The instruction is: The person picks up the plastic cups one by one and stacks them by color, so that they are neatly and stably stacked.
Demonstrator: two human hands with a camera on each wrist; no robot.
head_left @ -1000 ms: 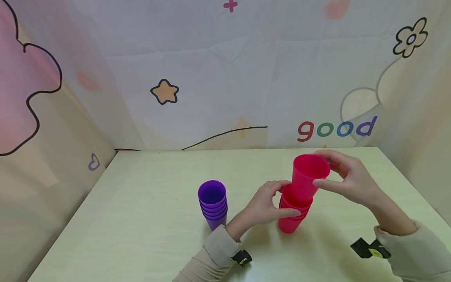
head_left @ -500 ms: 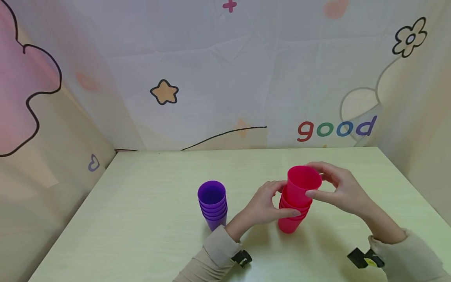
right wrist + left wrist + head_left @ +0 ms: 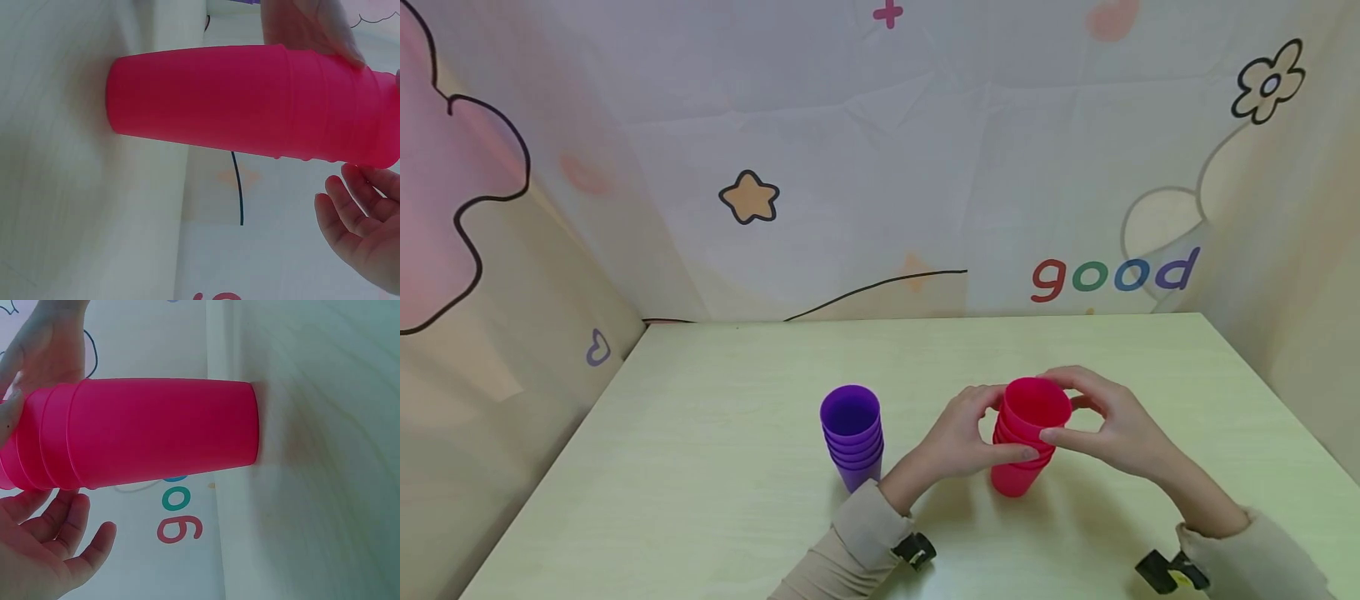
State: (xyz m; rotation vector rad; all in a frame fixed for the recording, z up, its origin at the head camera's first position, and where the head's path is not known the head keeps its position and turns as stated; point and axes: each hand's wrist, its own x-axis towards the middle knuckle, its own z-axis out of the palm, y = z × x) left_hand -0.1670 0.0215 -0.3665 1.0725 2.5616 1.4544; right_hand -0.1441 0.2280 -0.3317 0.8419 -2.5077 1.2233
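A stack of nested red plastic cups (image 3: 1017, 479) stands upright on the table. My left hand (image 3: 967, 435) grips the stack below its upper rims, with the thumb across the near side. On top, my right hand (image 3: 1108, 421) pinches the uppermost red cup (image 3: 1037, 404) by its rim, thumb in front and fingers behind. That cup sits down inside the stack, its rim a little above the others. Both wrist views show the stack's tapered side (image 3: 162, 431) and its base on the table, with the hands around the rim end.
A stack of nested purple cups (image 3: 852, 433) stands upright to the left, just beyond my left forearm. The pale wooden table (image 3: 700, 467) meets a printed cloth backdrop (image 3: 865, 167) at its back edge, and cloth also hangs at both sides.
My right hand has moved down and slightly left, lowering the top red cup into the stack. The left hand stays in place around the stack, and the purple cups have not moved.
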